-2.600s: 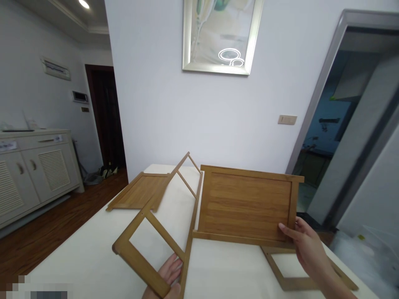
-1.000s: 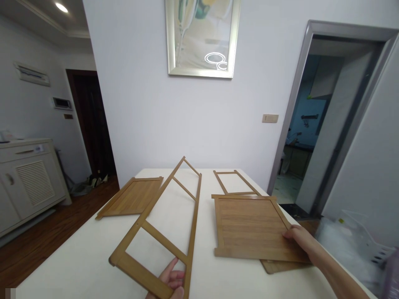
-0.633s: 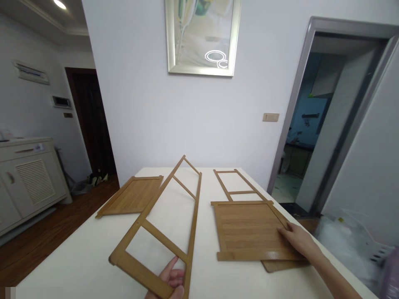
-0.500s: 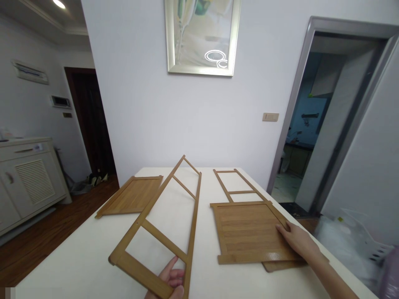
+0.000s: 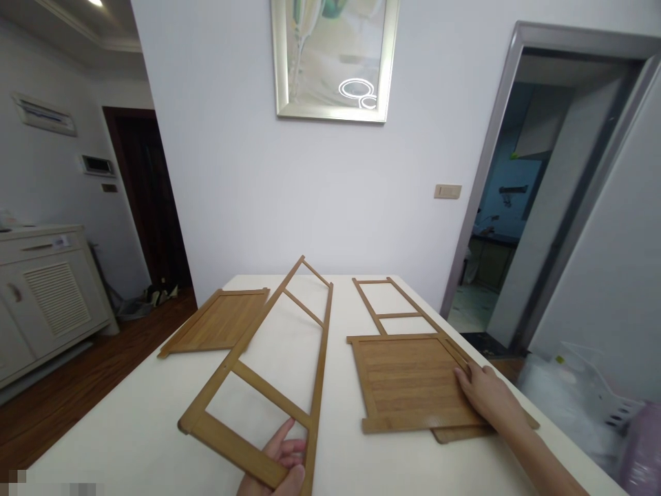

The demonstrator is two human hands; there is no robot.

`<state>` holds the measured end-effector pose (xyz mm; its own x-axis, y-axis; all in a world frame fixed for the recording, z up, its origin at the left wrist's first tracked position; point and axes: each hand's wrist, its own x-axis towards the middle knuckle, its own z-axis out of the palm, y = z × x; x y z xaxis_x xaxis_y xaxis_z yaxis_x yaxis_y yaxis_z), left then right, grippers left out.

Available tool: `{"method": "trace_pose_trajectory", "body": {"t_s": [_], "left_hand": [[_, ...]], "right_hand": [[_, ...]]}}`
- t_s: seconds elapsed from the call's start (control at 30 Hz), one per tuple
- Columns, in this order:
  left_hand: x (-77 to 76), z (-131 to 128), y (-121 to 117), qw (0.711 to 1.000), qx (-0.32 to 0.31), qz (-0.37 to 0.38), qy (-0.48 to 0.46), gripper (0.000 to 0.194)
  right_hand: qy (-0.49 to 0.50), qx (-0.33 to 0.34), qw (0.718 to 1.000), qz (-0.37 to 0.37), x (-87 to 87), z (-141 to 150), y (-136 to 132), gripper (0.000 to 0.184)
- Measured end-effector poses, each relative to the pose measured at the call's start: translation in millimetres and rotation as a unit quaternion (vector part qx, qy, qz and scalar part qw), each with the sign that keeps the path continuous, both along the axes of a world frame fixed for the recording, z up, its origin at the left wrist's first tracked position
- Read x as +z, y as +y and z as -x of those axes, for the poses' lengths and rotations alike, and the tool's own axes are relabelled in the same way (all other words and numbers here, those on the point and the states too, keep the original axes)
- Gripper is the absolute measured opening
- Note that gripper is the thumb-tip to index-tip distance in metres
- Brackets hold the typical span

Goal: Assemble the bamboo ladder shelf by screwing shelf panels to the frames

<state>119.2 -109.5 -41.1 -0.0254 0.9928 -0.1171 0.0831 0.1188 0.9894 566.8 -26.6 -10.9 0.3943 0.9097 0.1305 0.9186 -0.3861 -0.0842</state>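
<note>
The left hand (image 5: 281,455) is gripping the near end of a tilted ladder-like frame (image 5: 272,393). The right hand (image 5: 488,393) is touching the right-hand panel (image 5: 413,379) along its right edge; whether it is gripping, I cannot quite tell. That panel is overlapping a second frame (image 5: 400,315). Bare table (image 5: 341,413) is separating both sides.

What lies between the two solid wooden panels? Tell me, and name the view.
In the head view, a ladder-like frame, held in the left hand, comes between the left panel and right panel; white tabletop shows through and beside it.
</note>
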Motion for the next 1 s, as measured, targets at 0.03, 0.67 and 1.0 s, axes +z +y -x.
{"method": "trace_pose_trajectory", "body": {"t_s": [0.03,0.67,1.0], "left_hand": [[-2.7,0,1,1.0,0.003,-0.004,0.002,0.076],[9.0,-15,-16,0.992,0.002,0.065,-0.107,0.099],[1.1,-37,-18,0.972,-0.032,0.128,-0.194,0.088]], "right_hand": [[-0.013,0.004,1.0,0.002,-1.5,-1,0,0.05],[0.29,0.43,0.845,-0.13,17.9,216,-77,0.025],[0.715,0.223,0.662,-0.028,-13.8,260,-81,0.053]]}}
